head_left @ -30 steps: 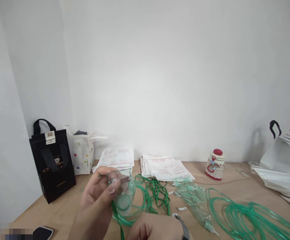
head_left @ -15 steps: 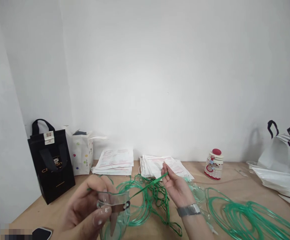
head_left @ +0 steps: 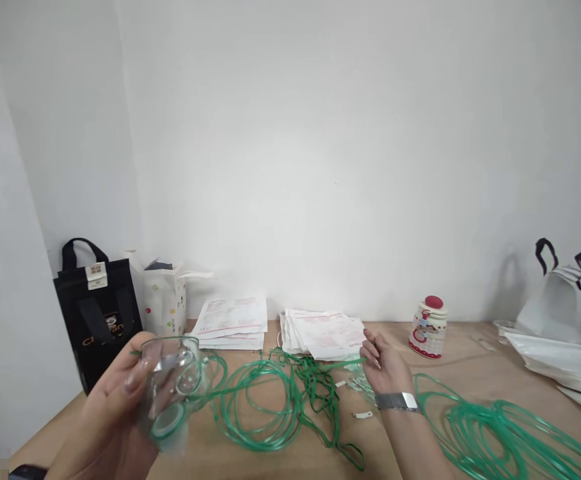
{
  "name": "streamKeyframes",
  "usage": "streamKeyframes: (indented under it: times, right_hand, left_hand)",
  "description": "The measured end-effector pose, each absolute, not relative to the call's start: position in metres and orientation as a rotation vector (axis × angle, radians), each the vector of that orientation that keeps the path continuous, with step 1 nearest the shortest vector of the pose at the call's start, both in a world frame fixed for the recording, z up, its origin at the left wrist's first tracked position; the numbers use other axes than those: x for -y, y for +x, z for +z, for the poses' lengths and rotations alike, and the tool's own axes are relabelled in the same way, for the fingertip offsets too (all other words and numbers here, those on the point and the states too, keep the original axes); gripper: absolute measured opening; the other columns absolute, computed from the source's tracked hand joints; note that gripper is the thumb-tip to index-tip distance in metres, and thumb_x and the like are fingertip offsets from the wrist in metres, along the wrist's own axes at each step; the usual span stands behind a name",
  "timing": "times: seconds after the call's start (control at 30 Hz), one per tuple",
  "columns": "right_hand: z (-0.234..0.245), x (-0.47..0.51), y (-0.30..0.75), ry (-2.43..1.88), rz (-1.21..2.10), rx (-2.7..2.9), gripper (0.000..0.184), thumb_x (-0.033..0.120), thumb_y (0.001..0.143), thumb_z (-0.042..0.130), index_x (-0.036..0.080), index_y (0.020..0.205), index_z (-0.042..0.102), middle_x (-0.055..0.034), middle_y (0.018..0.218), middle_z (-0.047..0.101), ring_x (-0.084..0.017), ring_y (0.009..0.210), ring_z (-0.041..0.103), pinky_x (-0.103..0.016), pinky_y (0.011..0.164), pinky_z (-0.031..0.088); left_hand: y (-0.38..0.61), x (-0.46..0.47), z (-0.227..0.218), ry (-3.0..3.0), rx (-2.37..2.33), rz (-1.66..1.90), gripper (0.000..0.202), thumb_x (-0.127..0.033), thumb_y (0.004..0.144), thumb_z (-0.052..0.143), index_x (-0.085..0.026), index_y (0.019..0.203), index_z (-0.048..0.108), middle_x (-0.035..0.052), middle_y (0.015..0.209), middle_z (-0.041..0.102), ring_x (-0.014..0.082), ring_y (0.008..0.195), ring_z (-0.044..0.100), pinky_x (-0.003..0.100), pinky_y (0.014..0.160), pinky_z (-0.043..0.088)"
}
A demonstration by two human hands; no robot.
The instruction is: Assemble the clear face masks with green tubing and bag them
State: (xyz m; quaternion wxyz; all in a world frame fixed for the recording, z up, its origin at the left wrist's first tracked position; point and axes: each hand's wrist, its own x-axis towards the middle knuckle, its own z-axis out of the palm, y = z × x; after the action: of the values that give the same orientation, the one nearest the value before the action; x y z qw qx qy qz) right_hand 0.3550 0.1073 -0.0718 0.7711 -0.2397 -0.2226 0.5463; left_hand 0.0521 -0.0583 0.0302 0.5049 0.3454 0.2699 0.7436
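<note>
My left hand (head_left: 113, 400) is closed on the rim of a clear plastic face mask (head_left: 186, 381), which has round green-edged ports. My right hand (head_left: 385, 367), wearing a watch on its wrist, pinches a thin green elastic strap (head_left: 346, 364). The strap stretches leftward from the fingertips towards the mask, above the table; its attachment at the mask is not clear. Below it lies a tangled heap of green straps (head_left: 320, 387). Between my hands rests a coil of green tubing (head_left: 265, 443).
Two stacks of printed white packets (head_left: 233, 317) lie against the wall. A black bag (head_left: 97, 320) and a dotted paper bag (head_left: 165, 300) stand left. To the right are a red-lidded jar (head_left: 429, 327), more green tubing (head_left: 490, 427) and white bags (head_left: 560, 307). A small pale strip (head_left: 363, 415) lies mid-table.
My left hand has moved left with the mask, turning it so its ports show. My right hand has moved right and slightly down, drawing the strap out longer.
</note>
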Motion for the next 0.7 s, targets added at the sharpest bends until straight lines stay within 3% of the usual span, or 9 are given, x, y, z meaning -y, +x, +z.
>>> streamKeyframes:
  times: [0.13,0.2,0.27,0.33,0.4,0.57,0.7]
  right_hand:
    - [-0.063,-0.101,0.355,-0.578,1.195,0.542,0.019,0.026,0.086,0.053,0.013,0.099,0.056,-0.0024,0.086,0.061,-0.009,0.060,0.057,-0.022,0.051,0.049]
    - [-0.057,-0.096,0.350,-0.587,1.198,0.588,0.015,0.024,0.082,0.058,0.012,0.091,0.059,0.0031,0.065,0.056,-0.002,0.039,0.041,-0.013,0.034,0.035]
    - [-0.050,-0.089,0.341,-0.586,1.201,0.651,0.018,0.025,0.076,0.063,0.012,0.088,0.061,0.0090,0.048,0.043,-0.001,0.031,0.025,-0.012,0.027,0.020]
    - [-0.042,-0.079,0.329,-0.585,1.211,0.731,0.027,0.033,0.073,0.066,0.012,0.090,0.063,0.0120,0.041,0.032,-0.001,0.031,0.017,-0.013,0.027,0.013]
    - [-0.034,-0.067,0.315,-0.596,1.242,0.824,0.033,0.037,0.070,0.069,0.011,0.090,0.065,0.0121,0.039,0.031,-0.001,0.032,0.015,-0.014,0.029,0.011]
    - [-0.018,-0.031,0.283,-0.691,1.356,1.136,0.028,0.033,0.069,0.070,0.010,0.086,0.069,0.0095,0.036,0.035,-0.002,0.034,0.020,-0.017,0.034,0.010]
    - [-0.012,-0.009,0.270,-0.778,1.279,1.333,0.024,0.036,0.066,0.072,0.013,0.072,0.071,0.0088,0.041,0.033,-0.002,0.038,0.019,-0.019,0.037,0.010]
  left_hand:
    - [0.048,0.058,0.030,0.797,-0.640,1.752,0.033,-0.026,0.045,0.083,-0.022,0.073,0.066,-0.0043,0.061,0.056,0.0083,0.054,0.053,0.017,0.053,0.052]
    - [0.047,0.056,0.028,0.785,-0.668,1.728,0.031,-0.030,0.048,0.082,-0.021,0.074,0.067,-0.0022,0.065,0.058,0.0094,0.056,0.054,0.018,0.054,0.053]
    - [0.046,0.051,0.025,0.775,-0.676,1.715,0.033,-0.031,0.050,0.082,-0.021,0.078,0.067,-0.0005,0.071,0.060,0.0111,0.061,0.055,0.020,0.056,0.053]
    - [0.049,0.044,0.021,0.800,-0.634,1.699,0.029,-0.030,0.053,0.080,-0.021,0.076,0.066,-0.0013,0.071,0.059,0.0112,0.062,0.055,0.020,0.056,0.052]
    - [0.055,0.038,0.017,0.873,-0.591,1.678,0.022,-0.029,0.058,0.077,-0.020,0.071,0.063,-0.0029,0.068,0.056,0.0092,0.058,0.052,0.018,0.052,0.048]
    - [0.083,0.034,0.013,1.078,-0.656,1.588,0.016,-0.025,0.063,0.075,-0.018,0.068,0.062,-0.0021,0.061,0.056,0.0079,0.053,0.049,0.014,0.048,0.041]
    - [0.095,0.039,0.014,0.989,-0.513,1.426,0.018,-0.025,0.060,0.077,-0.017,0.069,0.063,-0.0019,0.059,0.055,0.0071,0.051,0.047,0.016,0.048,0.040]
